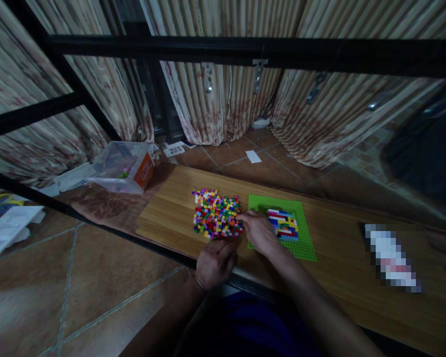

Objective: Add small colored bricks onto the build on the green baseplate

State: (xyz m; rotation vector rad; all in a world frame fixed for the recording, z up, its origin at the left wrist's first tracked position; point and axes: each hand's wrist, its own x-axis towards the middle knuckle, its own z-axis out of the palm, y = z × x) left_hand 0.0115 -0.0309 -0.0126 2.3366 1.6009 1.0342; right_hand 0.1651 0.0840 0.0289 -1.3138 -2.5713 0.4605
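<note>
A heap of small colourful toy bricks [217,215] lies on the wooden board. My right hand [259,230] reaches to the heap's right side with its fingers drawn together; whether a brick is between the fingertips is too small to see. Along the near edge of the heap rests my left hand [215,263], its fingers curled and what they hold, if anything, hidden. Just right of my right hand is a green studded baseplate [306,233]. On it sits a low multicoloured brick build [285,225] in rows, partly behind my right hand.
The wooden board [163,208] is a long low surface. A clear plastic box [113,168] with an orange label and some pieces inside stands at the far left. A pixelated item [390,255] lies on the right. Dark metal bars [223,49] cross in front of striped curtains.
</note>
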